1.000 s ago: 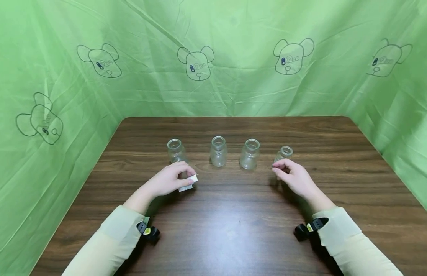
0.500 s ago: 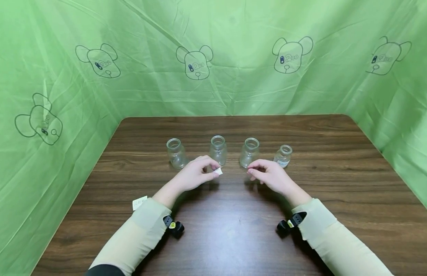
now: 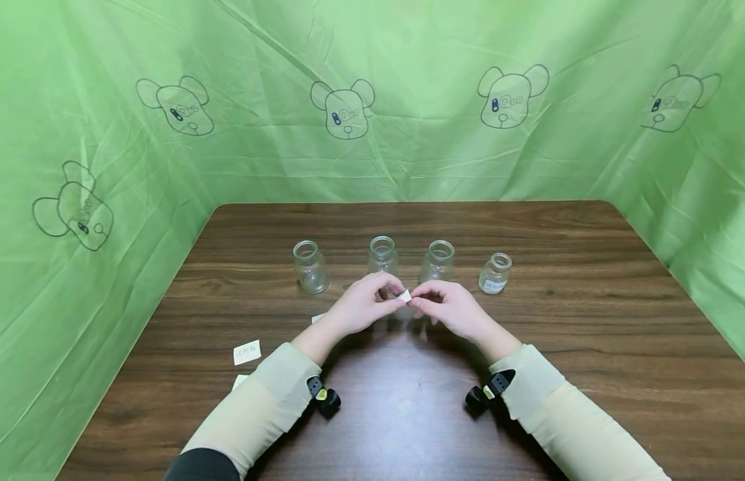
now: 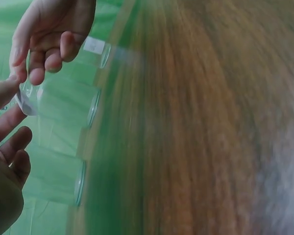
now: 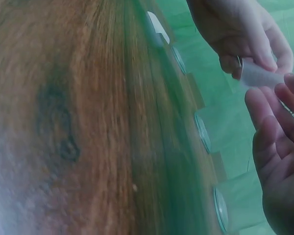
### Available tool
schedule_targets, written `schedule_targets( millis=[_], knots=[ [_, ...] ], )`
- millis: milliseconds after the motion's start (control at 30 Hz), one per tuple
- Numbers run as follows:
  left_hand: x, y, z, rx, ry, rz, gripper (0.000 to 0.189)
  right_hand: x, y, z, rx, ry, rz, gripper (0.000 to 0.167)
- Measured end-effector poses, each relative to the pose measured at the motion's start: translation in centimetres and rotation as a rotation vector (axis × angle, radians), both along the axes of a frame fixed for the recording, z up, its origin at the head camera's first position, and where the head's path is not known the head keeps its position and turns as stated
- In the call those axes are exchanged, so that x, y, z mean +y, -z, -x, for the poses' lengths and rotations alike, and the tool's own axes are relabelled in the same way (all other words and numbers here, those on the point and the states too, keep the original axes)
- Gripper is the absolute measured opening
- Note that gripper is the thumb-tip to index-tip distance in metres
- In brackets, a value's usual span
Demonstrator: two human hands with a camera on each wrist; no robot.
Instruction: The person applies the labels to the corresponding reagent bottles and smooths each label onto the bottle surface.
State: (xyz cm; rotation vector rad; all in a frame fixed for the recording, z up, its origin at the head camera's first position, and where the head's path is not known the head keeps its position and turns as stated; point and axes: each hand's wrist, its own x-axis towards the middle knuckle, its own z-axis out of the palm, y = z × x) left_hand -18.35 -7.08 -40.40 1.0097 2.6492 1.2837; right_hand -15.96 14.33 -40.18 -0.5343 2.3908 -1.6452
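My left hand [image 3: 369,302] pinches a small white paper label [image 3: 405,296] between thumb and index finger, above the table. At the label's other edge, my right hand [image 3: 453,307] takes it between thumb and fingertip. Seen from the right wrist, the label [image 5: 258,76] spans the two hands and bends slightly. Just behind the hands stand two glass jars, a left one [image 3: 382,257] and a right one [image 3: 437,260], their lower parts partly covered by the fingers. The smaller glass jar [image 3: 495,272] at the right bears a white label with writing.
Another glass jar [image 3: 311,270] stands at the left of the row. A white label with handwriting [image 3: 247,353] lies on the wooden table [image 3: 402,414]. Two more white pieces peek out beside the left arm. A green curtain [image 3: 408,153] surrounds the table.
My left hand has moved right with the label, from the left jar to the middle. My right hand has left the small right jar and moved left to meet it at the label.
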Motion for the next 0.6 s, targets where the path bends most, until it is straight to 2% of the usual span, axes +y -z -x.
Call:
schedule_targets(
  millis=[167, 233, 433, 600],
  knots=[
    [0.6, 0.1, -0.2, 0.027, 0.010, -0.006, 0.014, -0.6, -2.1, -1.2, 0.015, 0.004, 0.016, 0.010],
    [0.8, 0.3, -0.3, 0.047, 0.008, -0.017, 0.014, -0.7, -2.4, -1.4, 0.023, 0.006, 0.014, 0.009],
    [1.3, 0.5, -0.5, 0.106, -0.020, -0.043, 0.013, -0.3, 0.0, -0.4, 0.035, 0.028, -0.003, 0.006],
    [1.7, 0.3, -0.8, 0.063, -0.040, -0.067, 0.014, -0.1, 0.9, -0.1, 0.061, 0.046, -0.020, 0.004]
  ],
)
